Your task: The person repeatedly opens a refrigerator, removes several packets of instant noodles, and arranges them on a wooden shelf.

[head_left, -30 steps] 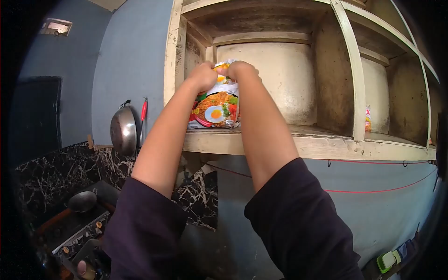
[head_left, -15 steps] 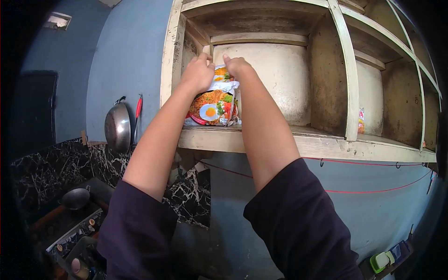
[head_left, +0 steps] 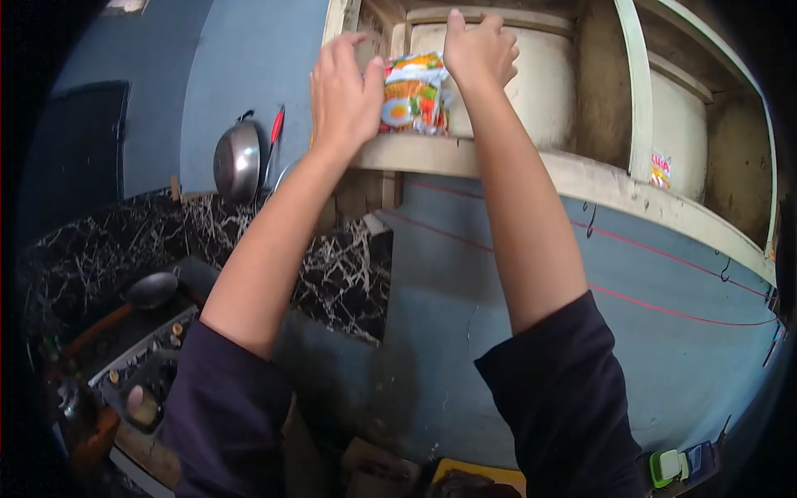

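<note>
At upper centre of the frame, noodle packets [head_left: 408, 101] stand on the wooden shelf [head_left: 419, 155]. Left hand [head_left: 344, 104]: spread wide beside them, contact unclear. Right hand [head_left: 481, 51]: open, thumb apart.

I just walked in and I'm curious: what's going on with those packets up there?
A person has both arms raised to a wooden shelf, around food packets at the left of one compartment. The left hand and right hand are both open, one on either side, gripping nothing; whether either touches a packet is hard to tell. Another packet is in the compartment to the right.
</note>
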The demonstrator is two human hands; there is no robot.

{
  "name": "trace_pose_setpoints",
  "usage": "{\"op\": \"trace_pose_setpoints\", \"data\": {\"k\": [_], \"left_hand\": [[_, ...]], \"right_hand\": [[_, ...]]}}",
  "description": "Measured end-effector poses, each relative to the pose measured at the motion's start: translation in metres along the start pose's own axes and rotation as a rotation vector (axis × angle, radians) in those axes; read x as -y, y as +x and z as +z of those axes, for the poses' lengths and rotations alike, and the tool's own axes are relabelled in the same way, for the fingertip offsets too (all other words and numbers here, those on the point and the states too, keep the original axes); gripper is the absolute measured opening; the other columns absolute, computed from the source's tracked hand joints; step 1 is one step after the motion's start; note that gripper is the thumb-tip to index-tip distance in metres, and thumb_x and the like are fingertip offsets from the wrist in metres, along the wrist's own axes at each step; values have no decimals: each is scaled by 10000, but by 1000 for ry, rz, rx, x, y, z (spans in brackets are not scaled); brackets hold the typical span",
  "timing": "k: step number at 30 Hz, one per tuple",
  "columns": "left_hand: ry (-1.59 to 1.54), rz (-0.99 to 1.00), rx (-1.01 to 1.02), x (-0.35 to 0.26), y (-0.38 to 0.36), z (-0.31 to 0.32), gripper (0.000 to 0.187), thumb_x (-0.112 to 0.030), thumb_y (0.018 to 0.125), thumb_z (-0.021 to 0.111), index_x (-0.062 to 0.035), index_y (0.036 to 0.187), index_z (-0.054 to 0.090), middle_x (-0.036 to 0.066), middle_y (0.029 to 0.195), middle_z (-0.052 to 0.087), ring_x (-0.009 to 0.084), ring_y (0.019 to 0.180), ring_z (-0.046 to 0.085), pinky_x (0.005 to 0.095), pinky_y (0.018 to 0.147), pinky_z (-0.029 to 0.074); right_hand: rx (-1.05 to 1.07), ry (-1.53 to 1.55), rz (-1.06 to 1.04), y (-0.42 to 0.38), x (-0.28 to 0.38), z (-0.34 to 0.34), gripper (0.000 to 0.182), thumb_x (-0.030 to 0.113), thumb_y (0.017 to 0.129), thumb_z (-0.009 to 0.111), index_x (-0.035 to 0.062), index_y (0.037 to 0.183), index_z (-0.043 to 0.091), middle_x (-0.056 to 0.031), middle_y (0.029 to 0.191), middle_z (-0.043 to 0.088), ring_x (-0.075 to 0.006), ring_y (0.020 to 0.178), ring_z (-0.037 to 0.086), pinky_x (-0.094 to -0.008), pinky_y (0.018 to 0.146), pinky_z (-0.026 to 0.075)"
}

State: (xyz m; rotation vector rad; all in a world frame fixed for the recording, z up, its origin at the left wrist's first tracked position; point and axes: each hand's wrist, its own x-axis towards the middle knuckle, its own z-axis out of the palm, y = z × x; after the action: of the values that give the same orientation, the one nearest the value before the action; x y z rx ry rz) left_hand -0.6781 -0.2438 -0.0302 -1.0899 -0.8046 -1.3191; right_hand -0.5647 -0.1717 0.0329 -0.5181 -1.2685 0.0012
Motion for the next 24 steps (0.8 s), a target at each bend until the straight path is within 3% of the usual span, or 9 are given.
{"op": "trace_pose_setpoints", "data": {"k": [1,3,4,5,8,12,15,19,24], "left_hand": [[13,-12,16,-5,-11,-6,339,-197,792,489,-16,1076,454,182,1102,453,334,1036,423,402,908,306],[-1,-145,-84,-18,-17,-18,396,-213,805,481,3,1130,414,214,1186,390,339,1116,367,392,950,270],[-84,-274,-40,-27,-23,-27,429,-223,825,465,18,1168,374,242,1232,333,351,1175,306,390,985,225],[-66,-280,-32,-36,-32,-34,429,-223,825,465,18,1168,374,242,1232,333,351,1175,306,390,985,225],[-123,-358,-37,-51,-60,-56,430,-205,844,444,21,1195,341,243,1251,311,345,1204,272,391,1001,204],[-33,-348,71,-94,-110,-127,455,-170,851,449,36,1233,314,205,1303,277,303,1222,263,367,1008,191],[133,-346,235,-133,-142,-206,490,-137,804,479,36,1234,321,219,1337,232,353,1255,200,412,1017,143],[302,-546,369,-165,-190,-309,490,-158,766,491,1,1206,344,217,1342,230,360,1270,169,429,1021,119],[593,-777,313,-194,-227,-436,503,-160,775,479,-8,1226,317,190,1352,221,307,1274,170,394,1030,114]], "right_hand": [[-80,51,-127,-16,3,-16,466,368,782,511,31,1101,464,-191,1135,441,-315,1075,407,-442,865,331],[14,24,-309,-45,7,-55,588,391,840,496,43,1280,322,-182,1226,416,-279,1117,405,-390,968,290],[-97,129,-437,-58,0,-53,506,347,803,521,55,1198,399,-180,1182,433,-306,1081,416,-410,920,313],[-208,233,-557,-73,-9,-48,428,304,767,547,67,1116,477,-178,1138,451,-333,1046,427,-430,871,335],[-154,309,-654,-119,-21,-61,392,209,714,593,59,1059,480,-183,1138,425,-345,1035,403,-442,841,322],[197,522,-588,-201,-34,-94,437,187,710,602,52,1105,471,-191,1213,381,-369,1086,378,-449,902,293],[472,700,-455,-270,-45,-132,445,157,724,611,7,1114,457,-232,1237,364,-377,1103,382,-444,920,290],[753,1003,-207,-361,-43,-165,409,143,751,579,-15,1091,414,-249,1220,362,-360,1117,374,-424,924,300],[947,1234,59,-446,15,-209,421,108,744,572,-27,1100,390,-243,1231,353,-331,1098,389,-408,915,327]]}}
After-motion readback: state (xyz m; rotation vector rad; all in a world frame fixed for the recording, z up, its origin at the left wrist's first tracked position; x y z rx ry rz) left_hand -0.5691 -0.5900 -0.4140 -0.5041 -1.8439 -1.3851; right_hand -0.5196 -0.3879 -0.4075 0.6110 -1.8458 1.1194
